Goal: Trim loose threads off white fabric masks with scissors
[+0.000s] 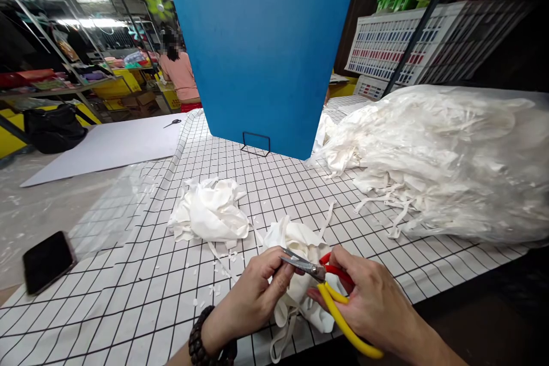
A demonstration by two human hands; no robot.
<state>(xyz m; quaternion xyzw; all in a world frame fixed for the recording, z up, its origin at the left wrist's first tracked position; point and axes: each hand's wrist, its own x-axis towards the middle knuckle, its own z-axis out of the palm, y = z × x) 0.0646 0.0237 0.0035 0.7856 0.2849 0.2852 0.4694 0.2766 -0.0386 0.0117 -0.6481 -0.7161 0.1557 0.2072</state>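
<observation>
My right hand (371, 297) grips a pair of scissors (338, 311) with one red and one yellow handle. Their blades point left and reach the fingertips of my left hand (261, 289), at the edge of a white cloth piece (298, 237). That hand, with a dark bead bracelet on its wrist, pinches the cloth between thumb and fingers. The cloth hangs below both hands, with narrow straps dangling. Just beyond, to the left, lies a crumpled heap of white cloth (210, 211). Small white snippets (214, 289) are scattered on the checked tablecloth (158, 280).
A blue board (270, 51) stands upright in a wire stand (256, 144). On the right bulges a clear plastic bag of white cloth (454, 160). A phone (48, 262) lies at left, small scissors (172, 123) farther back. A person (180, 74) stands behind, near stacked white crates (394, 46) opposite.
</observation>
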